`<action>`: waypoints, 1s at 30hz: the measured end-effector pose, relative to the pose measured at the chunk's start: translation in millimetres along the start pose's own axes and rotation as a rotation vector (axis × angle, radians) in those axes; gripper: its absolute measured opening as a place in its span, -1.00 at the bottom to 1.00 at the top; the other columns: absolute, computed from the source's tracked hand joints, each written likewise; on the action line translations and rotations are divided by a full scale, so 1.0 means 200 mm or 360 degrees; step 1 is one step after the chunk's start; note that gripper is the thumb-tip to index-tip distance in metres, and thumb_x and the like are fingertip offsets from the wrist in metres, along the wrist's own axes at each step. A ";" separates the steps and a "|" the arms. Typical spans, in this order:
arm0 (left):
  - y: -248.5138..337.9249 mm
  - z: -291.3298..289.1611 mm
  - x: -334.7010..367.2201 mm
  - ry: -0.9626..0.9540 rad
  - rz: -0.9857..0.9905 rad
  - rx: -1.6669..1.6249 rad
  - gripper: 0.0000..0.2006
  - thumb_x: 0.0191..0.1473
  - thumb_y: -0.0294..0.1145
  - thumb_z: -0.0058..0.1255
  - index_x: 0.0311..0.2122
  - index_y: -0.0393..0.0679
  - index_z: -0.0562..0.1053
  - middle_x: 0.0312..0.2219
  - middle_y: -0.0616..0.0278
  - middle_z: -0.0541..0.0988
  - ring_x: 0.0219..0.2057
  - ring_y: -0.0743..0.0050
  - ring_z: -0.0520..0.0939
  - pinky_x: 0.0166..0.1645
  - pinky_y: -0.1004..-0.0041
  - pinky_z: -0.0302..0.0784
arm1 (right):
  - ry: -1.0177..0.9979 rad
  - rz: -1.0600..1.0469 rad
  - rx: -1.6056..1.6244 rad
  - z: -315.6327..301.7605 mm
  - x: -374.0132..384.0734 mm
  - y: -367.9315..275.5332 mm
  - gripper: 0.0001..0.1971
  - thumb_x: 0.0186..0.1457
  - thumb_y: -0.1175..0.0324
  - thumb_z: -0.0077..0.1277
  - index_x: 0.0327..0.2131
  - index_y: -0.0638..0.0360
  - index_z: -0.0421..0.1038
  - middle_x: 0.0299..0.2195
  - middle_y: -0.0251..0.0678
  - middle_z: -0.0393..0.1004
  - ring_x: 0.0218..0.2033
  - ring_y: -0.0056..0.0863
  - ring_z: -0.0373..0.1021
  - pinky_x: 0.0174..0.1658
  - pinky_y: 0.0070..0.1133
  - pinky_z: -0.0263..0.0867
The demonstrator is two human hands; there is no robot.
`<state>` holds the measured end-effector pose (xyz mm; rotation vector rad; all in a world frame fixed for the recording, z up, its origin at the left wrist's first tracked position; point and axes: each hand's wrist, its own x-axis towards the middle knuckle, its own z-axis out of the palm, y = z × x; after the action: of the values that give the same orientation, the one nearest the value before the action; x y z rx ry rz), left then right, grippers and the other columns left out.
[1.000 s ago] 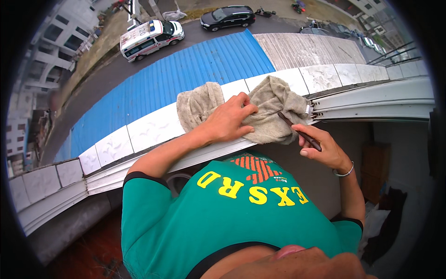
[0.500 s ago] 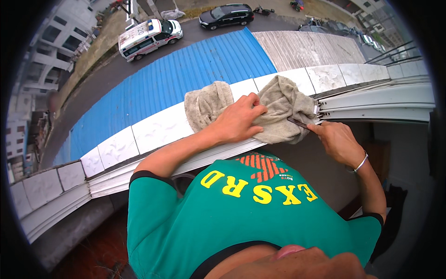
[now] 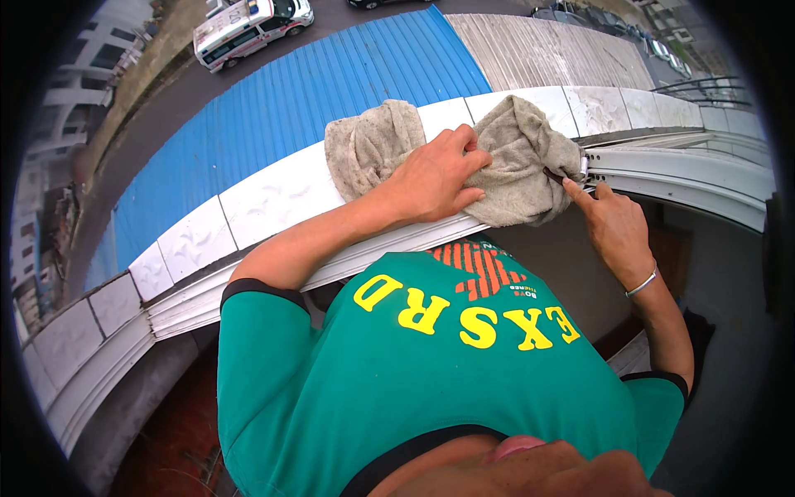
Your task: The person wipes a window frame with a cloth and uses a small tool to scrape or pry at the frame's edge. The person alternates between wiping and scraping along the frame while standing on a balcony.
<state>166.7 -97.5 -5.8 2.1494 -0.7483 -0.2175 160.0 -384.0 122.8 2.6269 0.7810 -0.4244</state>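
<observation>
A grey-beige cloth (image 3: 522, 157), worn and stained, lies bunched over the white window track and the tiled sill, with another part of it left of my left hand (image 3: 439, 176). That hand rests on the cloth, fingers bent into its folds and thumb apart. On the right, my right hand (image 3: 614, 228) holds a thin dark tool (image 3: 553, 176), its index finger stretched along it. The tool's tip presses into a fold of the cloth; most of its length is hidden by the hand and the folds.
White window track (image 3: 331, 277) runs across in front of my body, and a white sash frame (image 3: 687, 174) stands at right. Outside the white tiled sill (image 3: 273, 199) lies a blue corrugated roof (image 3: 306, 108), well below. An ambulance (image 3: 248, 33) stands on the road.
The whole view has shifted a little. My right hand's index finger now reaches forward along the tool, and less of the tool shows. My left hand stays on the cloth.
</observation>
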 end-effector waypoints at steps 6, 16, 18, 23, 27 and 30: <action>0.00 -0.01 0.01 0.0002 0.0000 -0.0043 -0.54 0.01 -0.24 0.28 0.01 -0.14 0.46 -0.05 0.04 0.37 -0.02 0.01 0.48 0.03 0.17 0.48 | -0.0024 0.0106 -0.0131 0.03 0.08 0.02 -0.53 0.13 0.47 -0.05 0.14 -0.07 0.46 -0.45 -0.13 0.45 -0.52 -0.15 0.48 -0.44 -0.30 0.41; -0.01 -0.01 0.02 -0.0028 -0.0019 -0.0040 -0.51 -0.02 -0.27 0.29 0.03 -0.14 0.45 -0.06 0.04 0.36 -0.04 0.04 0.48 -0.01 0.20 0.51 | -0.0060 -0.0013 -0.0093 0.02 0.16 0.01 -0.55 0.12 0.47 -0.07 0.11 0.02 0.46 -0.43 -0.05 0.50 -0.50 -0.11 0.50 -0.44 -0.27 0.41; 0.00 -0.01 0.02 -0.0038 -0.0031 -0.0037 -0.51 -0.02 -0.28 0.29 0.04 -0.14 0.45 -0.06 0.04 0.36 -0.04 0.04 0.48 -0.02 0.20 0.51 | -0.0065 -0.0016 -0.0139 0.03 0.15 0.00 -0.54 0.12 0.46 -0.08 0.12 0.04 0.44 -0.44 -0.05 0.49 -0.50 -0.12 0.49 -0.44 -0.27 0.41; 0.00 0.01 0.02 0.0017 -0.0015 -0.0007 -0.51 -0.02 -0.30 0.29 0.05 -0.11 0.46 -0.05 0.03 0.37 -0.01 0.03 0.47 -0.02 0.21 0.51 | -0.0111 -0.0091 -0.0033 0.06 0.14 -0.03 -0.49 0.10 0.48 -0.06 0.17 0.04 0.40 -0.44 -0.08 0.48 -0.51 -0.15 0.49 -0.44 -0.30 0.40; -0.03 0.01 -0.02 0.0117 0.0103 -0.0031 -0.57 -0.03 -0.31 0.29 -0.01 -0.09 0.49 0.01 0.07 0.39 -0.05 0.09 0.53 -0.03 0.19 0.53 | -0.0160 -0.0253 0.0073 0.02 0.16 -0.11 -0.44 0.06 0.49 -0.02 0.19 0.03 0.36 -0.47 -0.13 0.45 -0.51 -0.16 0.48 -0.44 -0.30 0.38; -0.06 -0.11 -0.10 0.0031 0.0091 -0.0102 -0.66 -0.05 -0.33 0.30 -0.12 -0.11 0.53 0.06 0.19 0.41 -0.14 0.18 0.60 -0.05 0.21 0.54 | -0.0055 -0.0658 0.0399 -0.02 0.27 -0.31 -0.46 0.05 0.45 0.00 0.18 0.05 0.37 -0.48 -0.12 0.45 -0.52 -0.18 0.49 -0.47 -0.31 0.37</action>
<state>164.4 -64.4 -2.8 2.0642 -0.7801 -0.1876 168.6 -310.0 90.5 2.6646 1.3436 -0.7183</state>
